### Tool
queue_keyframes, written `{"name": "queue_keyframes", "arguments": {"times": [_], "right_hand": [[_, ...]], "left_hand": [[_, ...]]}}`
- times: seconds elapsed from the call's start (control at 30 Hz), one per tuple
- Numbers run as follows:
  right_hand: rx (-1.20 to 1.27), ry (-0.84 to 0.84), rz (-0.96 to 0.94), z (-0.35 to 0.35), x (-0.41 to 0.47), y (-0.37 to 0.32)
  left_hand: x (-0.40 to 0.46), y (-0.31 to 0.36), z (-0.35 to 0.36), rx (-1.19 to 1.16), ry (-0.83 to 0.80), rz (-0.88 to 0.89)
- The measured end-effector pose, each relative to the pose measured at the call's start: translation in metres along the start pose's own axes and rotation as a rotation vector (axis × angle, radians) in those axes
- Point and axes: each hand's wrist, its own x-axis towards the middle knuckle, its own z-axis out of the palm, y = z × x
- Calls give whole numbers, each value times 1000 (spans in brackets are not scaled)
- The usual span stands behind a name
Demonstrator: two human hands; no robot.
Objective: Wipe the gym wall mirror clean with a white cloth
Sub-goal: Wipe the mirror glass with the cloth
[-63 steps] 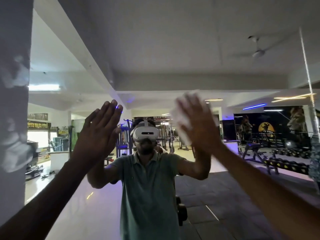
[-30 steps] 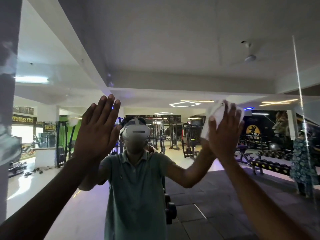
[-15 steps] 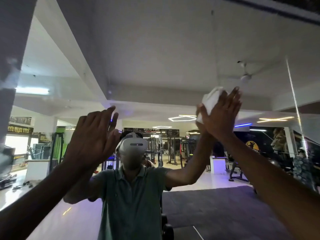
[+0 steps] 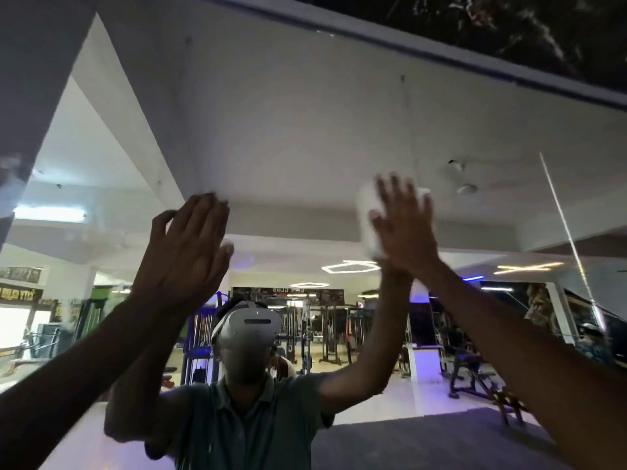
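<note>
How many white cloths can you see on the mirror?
1. The white cloth is under the right hand, pressed flat on the mirror. The left hand has no cloth that shows, though its palm side is hidden.

A big white ceiling (image 4: 305, 137) fills the top. A fan (image 4: 466, 188) hangs at 2 o'clock. A bright tube light (image 4: 49, 213) glows at 9 o'clock. Ring lights (image 4: 351, 266) shine near the middle. Dark gym machines (image 4: 325, 329) stand below them. A bench (image 4: 473, 373) sits at 4 o'clock. The floor (image 4: 424, 439) at 5 o'clock is dark, with a purple glow.
</note>
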Motion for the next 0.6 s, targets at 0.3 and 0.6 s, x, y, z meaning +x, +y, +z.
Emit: {"name": "queue_keyframes", "arguments": {"times": [0.3, 0.6], "right_hand": [[231, 38, -85, -9, 24, -156], [-18, 53, 111, 15, 108, 26]], "left_hand": [[-7, -4, 12, -7, 78, 40], [-7, -4, 12, -2, 37, 20]]}}
